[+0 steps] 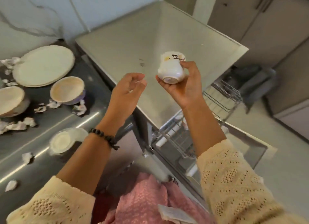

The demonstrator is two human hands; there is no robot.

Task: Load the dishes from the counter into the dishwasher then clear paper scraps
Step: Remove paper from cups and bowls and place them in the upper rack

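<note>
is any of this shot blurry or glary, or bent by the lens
Head view: the left hand and the small dish near the counter edge are motion-smeared; the mug in the right hand is fairly sharp. Bright glare streaks run along the steel counter. The wide lens bends the cabinets and rack outward.

- Cup (170,68): white, black scrawl and yellow blotch.
- Plates (43,65): cream.
- Bowl (67,90): cream inside, purple outside.
- Sleeves (234,182): pale yellow openwork knit.
- Bracelet (104,137): dark beads.
- Counter (50,123): grey steel.
- Scraps (18,126): white, dark marks.
</note>
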